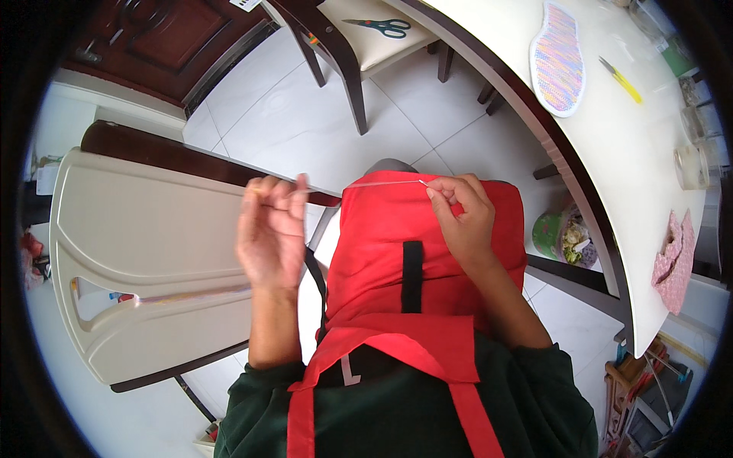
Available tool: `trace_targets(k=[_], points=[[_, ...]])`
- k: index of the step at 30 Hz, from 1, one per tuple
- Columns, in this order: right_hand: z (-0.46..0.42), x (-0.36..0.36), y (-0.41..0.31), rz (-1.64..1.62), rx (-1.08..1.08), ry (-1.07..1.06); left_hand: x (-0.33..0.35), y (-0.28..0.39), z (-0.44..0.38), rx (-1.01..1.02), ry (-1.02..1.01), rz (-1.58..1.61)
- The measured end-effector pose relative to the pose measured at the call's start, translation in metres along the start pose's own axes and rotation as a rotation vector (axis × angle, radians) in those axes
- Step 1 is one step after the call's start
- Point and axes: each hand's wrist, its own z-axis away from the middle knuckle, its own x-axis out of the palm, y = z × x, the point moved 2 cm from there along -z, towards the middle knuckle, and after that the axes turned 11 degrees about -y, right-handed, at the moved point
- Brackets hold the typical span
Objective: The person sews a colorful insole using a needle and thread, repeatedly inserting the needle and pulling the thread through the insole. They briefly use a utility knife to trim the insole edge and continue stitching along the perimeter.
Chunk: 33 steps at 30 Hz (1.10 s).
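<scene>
Between the thumb and index finger of my right hand (467,214) is a thin needle (423,182), over the lap of a red apron (378,240). A pale thread (378,184) runs taut from it to my left hand (274,229). That hand is raised with the palm towards me, and the thread passes across its fingers. Something small and yellowish shows at its fingertips, too blurred to name. Multicoloured yarn strands (194,295) lie across a beige moulded panel (166,212) on the left.
On the white table (618,154) at right lie a multicoloured knitted insole (558,63), a yellow-handled pointed tool (621,80) and pink fabric pieces (676,263), near a clear jar (691,167). Scissors (389,27) rest on a chair seat (366,51). A green bin (548,235) stands under the table.
</scene>
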Motion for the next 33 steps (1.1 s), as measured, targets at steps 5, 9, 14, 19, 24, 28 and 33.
trace_targets(k=[5, 9, 14, 19, 24, 28, 33], points=[[-0.002, -0.011, 0.009, -0.074, 0.083, -0.042, -0.016, 0.022, -0.008, 0.005, -0.137, -0.264], [-0.007, -0.023, 0.025, -0.147, 0.07, -0.03, -0.002, 0.002, -0.006, 0.289, -0.261, -1.8], [-0.006, -0.034, 0.033, -0.677, 0.352, 0.008, -0.016, -0.012, -0.006, 0.252, -0.364, -1.917], [-0.001, -0.052, 0.044, -1.011, 0.496, 0.13, -0.02, -0.02, -0.006, -0.192, -0.108, -0.887], [0.0, -0.055, 0.042, -1.142, 0.517, 0.125, -0.029, -0.021, -0.002, -0.24, -0.001, -0.709], [0.0, -0.057, 0.045, -1.164, 0.489, 0.138, -0.027, -0.021, -0.001, -0.104, -0.017, -0.898], [0.003, -0.059, 0.051, -1.237, 0.455, 0.138, -0.018, -0.019, 0.001, 0.091, -0.047, -1.265]])
